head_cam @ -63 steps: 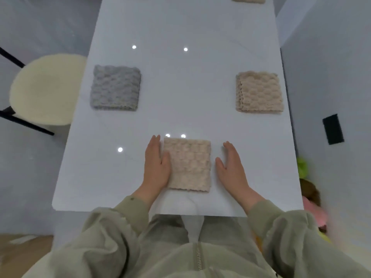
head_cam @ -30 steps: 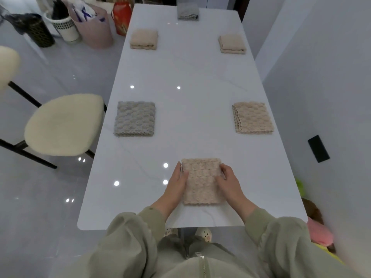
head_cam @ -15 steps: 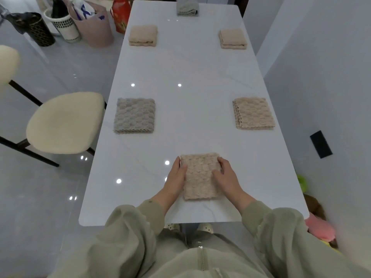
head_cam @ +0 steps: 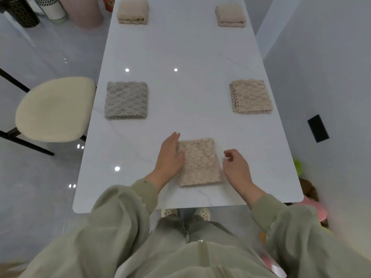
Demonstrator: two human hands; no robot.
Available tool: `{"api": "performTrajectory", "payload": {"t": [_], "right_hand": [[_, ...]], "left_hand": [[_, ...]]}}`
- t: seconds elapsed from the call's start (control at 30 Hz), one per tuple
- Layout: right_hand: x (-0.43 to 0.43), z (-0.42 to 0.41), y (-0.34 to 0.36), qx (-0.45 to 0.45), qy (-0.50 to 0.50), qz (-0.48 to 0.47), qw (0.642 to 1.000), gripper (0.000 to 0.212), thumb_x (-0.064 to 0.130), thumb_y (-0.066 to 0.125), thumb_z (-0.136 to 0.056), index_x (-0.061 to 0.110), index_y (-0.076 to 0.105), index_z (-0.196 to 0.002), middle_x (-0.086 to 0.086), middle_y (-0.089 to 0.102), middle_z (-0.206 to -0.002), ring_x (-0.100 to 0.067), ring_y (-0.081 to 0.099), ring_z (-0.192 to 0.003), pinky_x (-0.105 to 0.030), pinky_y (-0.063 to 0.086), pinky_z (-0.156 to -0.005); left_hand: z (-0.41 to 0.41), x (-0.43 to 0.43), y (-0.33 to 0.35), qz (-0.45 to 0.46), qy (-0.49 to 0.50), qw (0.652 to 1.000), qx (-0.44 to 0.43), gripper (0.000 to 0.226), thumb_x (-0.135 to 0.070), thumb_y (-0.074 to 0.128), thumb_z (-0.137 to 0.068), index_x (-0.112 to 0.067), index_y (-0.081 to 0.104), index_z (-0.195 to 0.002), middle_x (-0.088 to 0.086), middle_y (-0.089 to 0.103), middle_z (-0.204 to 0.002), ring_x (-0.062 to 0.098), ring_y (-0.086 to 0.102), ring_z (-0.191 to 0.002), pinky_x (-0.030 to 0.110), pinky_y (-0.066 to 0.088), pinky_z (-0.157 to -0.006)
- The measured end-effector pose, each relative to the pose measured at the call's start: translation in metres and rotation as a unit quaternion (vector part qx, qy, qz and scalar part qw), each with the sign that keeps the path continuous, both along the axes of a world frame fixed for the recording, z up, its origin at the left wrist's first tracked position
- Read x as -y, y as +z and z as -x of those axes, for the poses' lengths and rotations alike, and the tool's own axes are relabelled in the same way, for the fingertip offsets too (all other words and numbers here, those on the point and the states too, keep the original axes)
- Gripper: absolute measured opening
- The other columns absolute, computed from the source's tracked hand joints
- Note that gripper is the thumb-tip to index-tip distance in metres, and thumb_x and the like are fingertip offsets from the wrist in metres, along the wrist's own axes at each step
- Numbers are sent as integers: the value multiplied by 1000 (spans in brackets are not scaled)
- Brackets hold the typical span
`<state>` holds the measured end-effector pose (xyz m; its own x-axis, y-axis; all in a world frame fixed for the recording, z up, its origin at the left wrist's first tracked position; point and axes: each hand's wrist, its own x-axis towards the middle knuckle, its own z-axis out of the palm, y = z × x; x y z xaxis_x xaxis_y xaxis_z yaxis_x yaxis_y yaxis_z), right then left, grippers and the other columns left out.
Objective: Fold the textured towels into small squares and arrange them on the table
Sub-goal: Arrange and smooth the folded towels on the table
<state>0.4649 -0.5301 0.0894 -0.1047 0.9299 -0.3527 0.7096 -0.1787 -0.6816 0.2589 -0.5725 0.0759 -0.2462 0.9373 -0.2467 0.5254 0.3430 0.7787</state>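
Observation:
A folded beige textured towel (head_cam: 199, 162) lies square near the front edge of the white table (head_cam: 180, 49). My left hand (head_cam: 169, 155) rests flat against its left edge, fingers together and extended. My right hand (head_cam: 236, 167) hovers just off its right edge, fingers loosely curled, holding nothing. A folded grey towel (head_cam: 126, 99) lies mid-left, a folded beige towel (head_cam: 251, 96) mid-right. Two more folded beige towels sit at the far left (head_cam: 133, 12) and far right (head_cam: 230, 15).
A cream round stool (head_cam: 54, 109) stands left of the table. Several bins and containers (head_cam: 54, 9) stand on the floor at the far left. A wall runs close along the right side, with a black plate (head_cam: 318, 128) on it. Soft toys (head_cam: 309, 195) lie at the lower right.
My right hand has lifted off the towel's right edge and moved slightly away. My left hand has flattened along the left edge. The camera has tilted down and closer.

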Motion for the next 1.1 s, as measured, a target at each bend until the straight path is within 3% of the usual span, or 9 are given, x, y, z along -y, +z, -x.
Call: {"api": "performTrajectory", "payload": {"t": [0.07, 0.17, 0.27, 0.47, 0.7, 0.8, 0.87, 0.97, 1.1], "right_hand": [[8, -13, 5, 62, 126, -70, 988, 28, 4, 46, -89, 10, 62, -111, -1, 63, -110, -15, 55, -99, -23, 40, -86], [34, -14, 9, 96, 392, -59, 913, 34, 10, 42, -82, 8, 67, -105, -5, 67, -104, -23, 59, -98, -35, 48, -85], [55, -5, 5, 96, 469, -14, 878, 38, 18, 36, -80, 13, 66, -102, -5, 67, -98, -24, 58, -94, -35, 46, -81], [52, 16, 0, 93, 448, 35, 889, 40, 9, 44, -87, 10, 61, -124, -8, 62, -122, -24, 50, -115, -36, 41, -96], [40, 23, 7, 43, 379, 45, 923, 35, 10, 47, -89, 13, 65, -118, -4, 66, -117, -18, 55, -109, -30, 43, -96], [32, 14, 15, -2, 210, -6, 978, 26, 9, 48, -89, 13, 70, -103, 1, 67, -104, -12, 57, -96, -25, 43, -87], [22, 6, 12, -14, 99, -42, 994, 26, 11, 47, -93, 14, 64, -112, 0, 61, -112, -13, 52, -105, -19, 36, -89], [5, 6, -4, 77, 155, -66, 983, 44, 17, 42, -96, 10, 39, -140, -8, 33, -149, -25, 27, -137, -25, 20, -110], [-7, 24, -21, 205, 266, -94, 937, 55, 29, 34, -98, 14, 19, -149, -7, 8, -159, -26, 7, -145, -45, 8, -118]], "left_hand": [[1, -23, 4, 0, -73, 996, -57, 51, -13, 41, -97, -12, 27, -147, 7, 28, -153, 23, 19, -143, 32, 15, -116], [-5, -54, 5, 25, -197, 971, -130, 46, -20, 38, -99, -13, 33, -145, 6, 35, -149, 23, 26, -139, 36, 20, -114], [-13, -72, 3, 64, -279, 947, -147, 43, -25, 34, -100, -14, 38, -141, 7, 41, -143, 25, 33, -133, 39, 28, -110], [-21, -79, -2, 83, -326, 931, -145, 41, -29, 33, -100, -14, 44, -136, 8, 48, -131, 24, 41, -121, 35, 33, -103], [-20, -76, -5, 72, -310, 934, -162, 43, -28, 33, -100, -16, 40, -140, 7, 46, -136, 24, 39, -124, 39, 34, -104], [-10, -68, -5, 0, -184, 969, -163, 44, -21, 37, -98, -13, 37, -142, 10, 41, -142, 27, 35, -130, 38, 28, -107], [-5, -48, -7, -26, -25, 996, -86, 44, -17, 37, -98, -10, 37, -142, 12, 38, -144, 27, 31, -133, 33, 21, -110], [-8, -10, -19, -38, 7, 995, -95, 48, -23, 33, -98, -7, 33, -144, 15, 32, -149, 28, 25, -138, 33, 15, -114], [-15, 14, -42, -8, -103, 980, -173, 67, -43, 15, -90, -11, 23, -148, 11, 20, -155, 27, 16, -143, 47, 16, -117]]}}
